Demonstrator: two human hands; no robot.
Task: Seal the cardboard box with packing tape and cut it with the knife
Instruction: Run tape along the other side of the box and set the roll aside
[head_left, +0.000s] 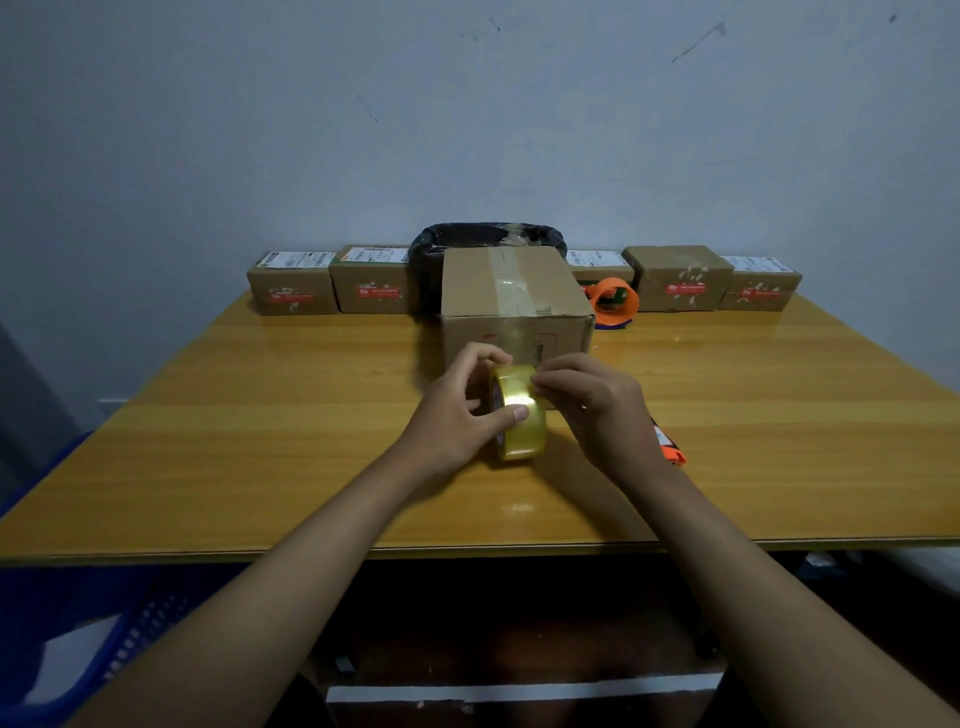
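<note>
A closed cardboard box stands at the middle of the wooden table, a strip of clear tape running along its top seam. In front of it I hold a yellowish roll of clear packing tape upright above the table. My left hand grips the roll, thumb pressed on its outer face. My right hand pinches at the roll's upper edge with its fingertips. An orange-handled knife lies on the table just right of my right wrist, partly hidden by it.
Several small sealed parcels line the table's back edge against the wall. A black-lined bin sits behind the box. An orange tape dispenser rests to the box's right. A blue crate stands on the floor at left.
</note>
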